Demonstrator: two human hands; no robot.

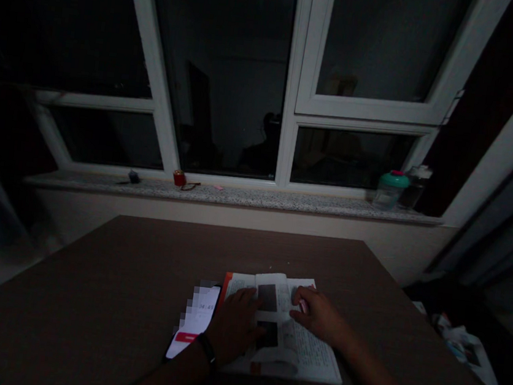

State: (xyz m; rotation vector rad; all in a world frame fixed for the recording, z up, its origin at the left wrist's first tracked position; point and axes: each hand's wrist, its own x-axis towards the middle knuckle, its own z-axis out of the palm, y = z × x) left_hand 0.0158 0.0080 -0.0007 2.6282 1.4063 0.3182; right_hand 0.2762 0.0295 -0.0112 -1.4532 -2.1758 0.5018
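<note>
An open book (319, 351) with printed text and dark pictures lies on the brown table, one page curling up at its lower edge. My left hand (236, 323) rests on the left page with its fingers spread, and a dark band (207, 349) circles that wrist. On the right page sits my right hand (317, 314), its fingers curled in. Something small and pinkish shows at those fingers, too dim to name. Left of the book, close to my left hand, lies a phone (198, 316) with a lit screen showing digits and a red bar.
Beyond the table (160, 262) runs a speckled windowsill (246, 197) under dark windows. It holds a red container (179, 177), a small dark item (133, 176), a green-lidded bottle (388, 192) and a clear bottle (414, 189). Papers (465, 346) lie right of the table.
</note>
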